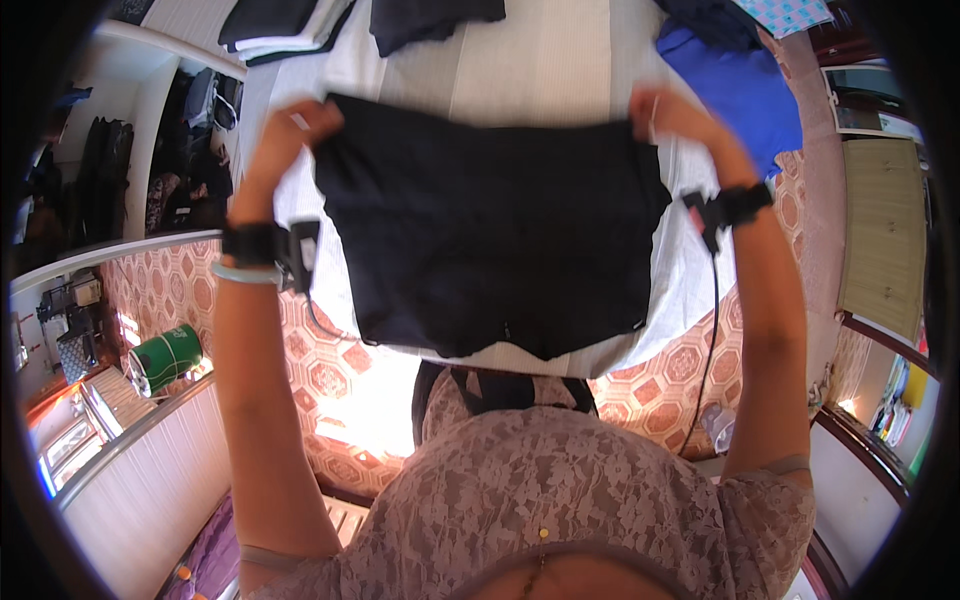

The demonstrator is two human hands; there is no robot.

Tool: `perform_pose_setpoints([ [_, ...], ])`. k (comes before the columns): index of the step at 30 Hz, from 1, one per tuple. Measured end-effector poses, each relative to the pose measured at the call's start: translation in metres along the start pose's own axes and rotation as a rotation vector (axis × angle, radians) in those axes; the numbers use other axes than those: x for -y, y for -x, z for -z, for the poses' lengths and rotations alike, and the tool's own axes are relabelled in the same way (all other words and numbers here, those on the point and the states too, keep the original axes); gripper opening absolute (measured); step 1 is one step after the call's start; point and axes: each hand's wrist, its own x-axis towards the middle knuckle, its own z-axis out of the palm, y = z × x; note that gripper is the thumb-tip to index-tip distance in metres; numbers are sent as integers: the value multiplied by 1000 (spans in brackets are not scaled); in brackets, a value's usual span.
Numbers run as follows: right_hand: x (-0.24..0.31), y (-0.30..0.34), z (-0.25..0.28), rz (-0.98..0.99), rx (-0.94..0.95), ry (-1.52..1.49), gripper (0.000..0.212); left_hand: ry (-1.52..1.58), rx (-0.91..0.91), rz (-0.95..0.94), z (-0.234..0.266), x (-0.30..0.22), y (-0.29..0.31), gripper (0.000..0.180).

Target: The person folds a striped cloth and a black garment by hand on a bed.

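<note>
A black garment (pixel 495 230) is stretched between my two hands over the near end of the bed. My left hand (pixel 298 124) is closed on its far left corner, and my right hand (pixel 672 112) grips the far right corner. Both hands are slightly blurred. The upper edge sags a little between them, while the uneven lower edge hangs by the bed's near side. A small zip pull or tag shows near the middle of that lower edge. What exact kind of garment it is, I cannot tell.
Under the garment lies a pale striped bedsheet (pixel 540 75). Folded dark and white clothes (pixel 290 28) sit at the far left, a dark folded piece (pixel 432 20) beside them, blue clothing (pixel 735 85) at the right. A cable (pixel 712 330) hangs from my right wrist device.
</note>
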Motion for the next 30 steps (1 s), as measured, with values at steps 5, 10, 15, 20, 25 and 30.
perform_pose_setpoints([
  [5, 3, -16, 82, 242, -897, -248, 75, 24, -751, -78, 42, 16, -19, 32],
  [10, -79, 54, -41, -124, -639, -16, 49, -272, -232, 171, -61, 113, 131, 35],
  [15, -80, 148, -170, -618, -402, -636, 46, 359, 1, 642, -124, 83, 235, 46],
  [20, -50, 147, -207, -515, -643, -394, 33, 801, -16, 670, -128, 51, 234, 36],
  [25, -53, 162, -206, -401, -547, -720, 33, 963, -74, 454, -102, 28, 234, 32],
  [30, -8, 215, -161, -389, -590, -692, 25, 917, -75, 400, -98, 12, 276, 34],
])
